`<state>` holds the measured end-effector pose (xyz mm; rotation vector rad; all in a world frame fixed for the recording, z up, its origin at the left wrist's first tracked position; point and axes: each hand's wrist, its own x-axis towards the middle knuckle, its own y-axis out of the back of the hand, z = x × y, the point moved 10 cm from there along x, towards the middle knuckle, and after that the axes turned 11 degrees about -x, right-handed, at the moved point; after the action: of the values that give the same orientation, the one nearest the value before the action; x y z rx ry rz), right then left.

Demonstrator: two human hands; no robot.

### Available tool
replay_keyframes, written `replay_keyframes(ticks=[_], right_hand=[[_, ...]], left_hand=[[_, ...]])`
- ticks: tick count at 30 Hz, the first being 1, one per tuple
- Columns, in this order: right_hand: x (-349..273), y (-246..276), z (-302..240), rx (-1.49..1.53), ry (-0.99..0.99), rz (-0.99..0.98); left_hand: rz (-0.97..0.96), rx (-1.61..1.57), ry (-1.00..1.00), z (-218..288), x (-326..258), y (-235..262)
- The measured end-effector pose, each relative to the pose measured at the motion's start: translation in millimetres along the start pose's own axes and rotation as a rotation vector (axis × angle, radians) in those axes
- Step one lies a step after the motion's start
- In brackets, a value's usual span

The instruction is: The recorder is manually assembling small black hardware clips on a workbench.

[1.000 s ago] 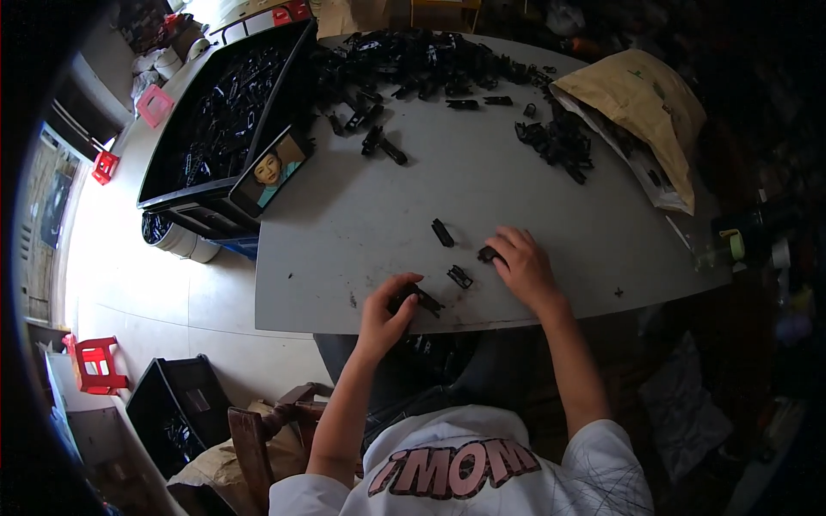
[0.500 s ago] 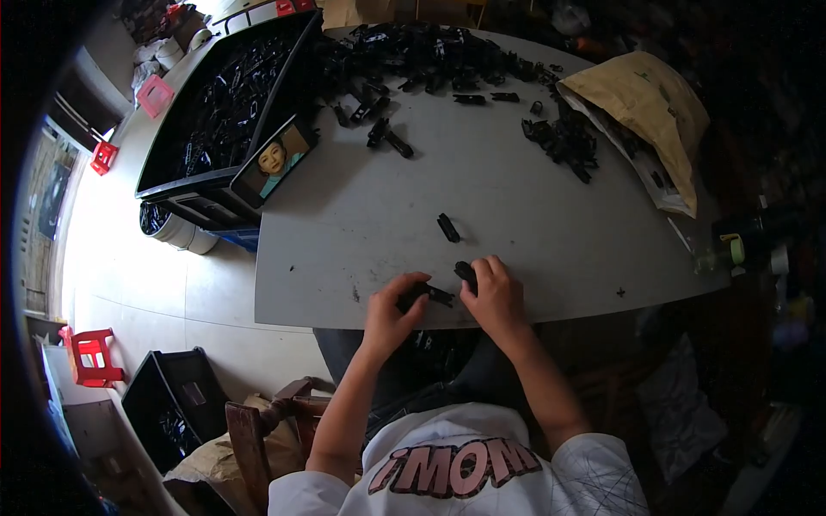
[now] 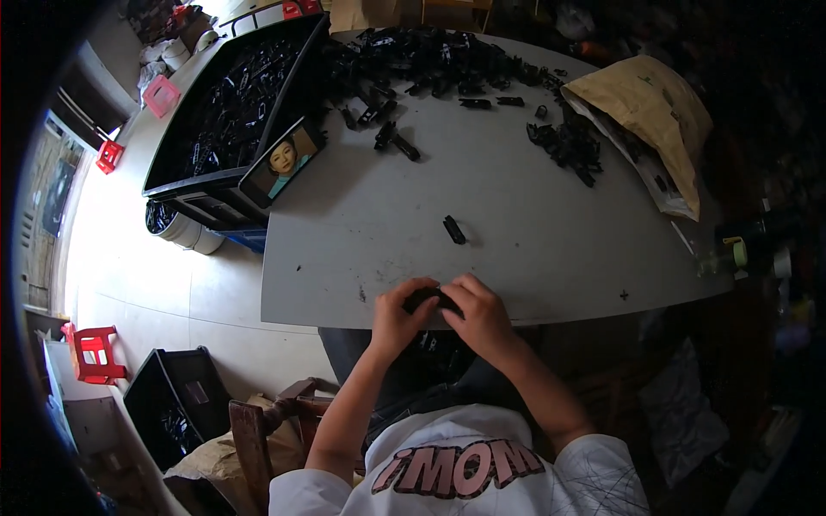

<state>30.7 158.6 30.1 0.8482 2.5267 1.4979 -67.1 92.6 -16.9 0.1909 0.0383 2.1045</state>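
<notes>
Both hands pinch one small black plastic part (image 3: 433, 298) at the table's (image 3: 533, 215) near edge.

Your left hand (image 3: 397, 315) & right hand (image 3: 478, 315) are both closed on it, fingertips meeting. Looks light, stiff, prob. smooth, so hold it by the ends, not the middle. A spare black piece (image 3: 453, 230) lies farther out; the part pile (image 3: 430, 64) sits at the far side.

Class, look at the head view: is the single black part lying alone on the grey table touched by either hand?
No: the lone black part lies apart from both hands, which meet around another small black piece at the table's near edge.
</notes>
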Motion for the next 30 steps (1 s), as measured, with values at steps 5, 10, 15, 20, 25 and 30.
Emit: replay_keyframes(ticks=[5,10,15,20,25,30], right_hand=[[-25.1,-25.6,42.4,0.332,-0.248,-0.245],[-50.5,-27.4,31.7,0.398,-0.192,-0.249],[-35.1,1.9,31.2,0.078,-0.114,-0.088],[19.6,32.6,28.6,-0.2,-0.009,0.344],[45.3,2.5,64.3,-0.365,0.05,0.388],[52.7,23.4,93.5,-0.295,-0.029,0.367]], left_hand=[[-0.104,-0.307,0.06,1.7,-16.8,-9.0],[-0.229,-0.162,-0.038,14.0,-40.1,-22.7],[-0.19,0.055,0.011,22.5,-43.3,-20.4],[-0.189,0.283,-0.14,46.1,-23.0,-16.9],[-0.071,0.389,-0.242,50.4,24.4,4.0],[0.04,0.593,-0.306,44.9,101.9,32.0]])
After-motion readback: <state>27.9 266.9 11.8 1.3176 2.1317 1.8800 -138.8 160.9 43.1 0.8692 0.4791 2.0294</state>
